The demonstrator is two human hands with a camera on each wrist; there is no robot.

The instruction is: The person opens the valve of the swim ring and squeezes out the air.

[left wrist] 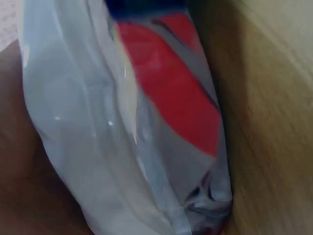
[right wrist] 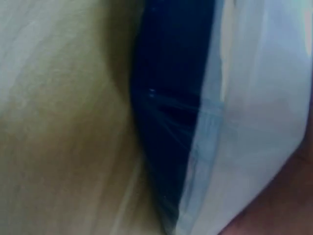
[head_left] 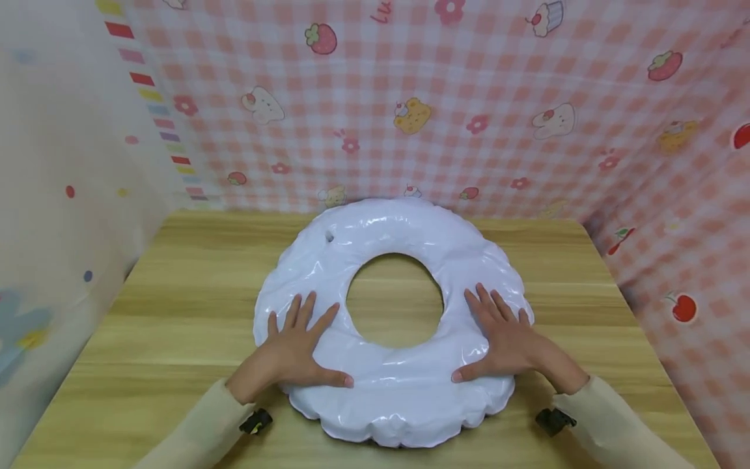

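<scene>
A white inflatable swim ring (head_left: 398, 397) lies flat on the wooden table, its top plain and glossy with a small valve (head_left: 329, 236) at the upper left. My left hand (head_left: 295, 352) rests on the ring's left side, fingers spread and straight. On the right side my right hand (head_left: 505, 339) lies on it too, fingers extended and thumb pointing inward. In the left wrist view the ring's underside (left wrist: 176, 107) shows red and grey patches with dark blue above. Dark blue covers the underside (right wrist: 168, 73) in the right wrist view.
The wooden table (head_left: 176, 293) shows around the ring and through its hole. A pink checked cloth (head_left: 375, 85) hangs behind and at the right, a pale cloth (head_left: 53, 163) at the left. Each wrist carries a small black camera, such as the left camera (head_left: 256, 421).
</scene>
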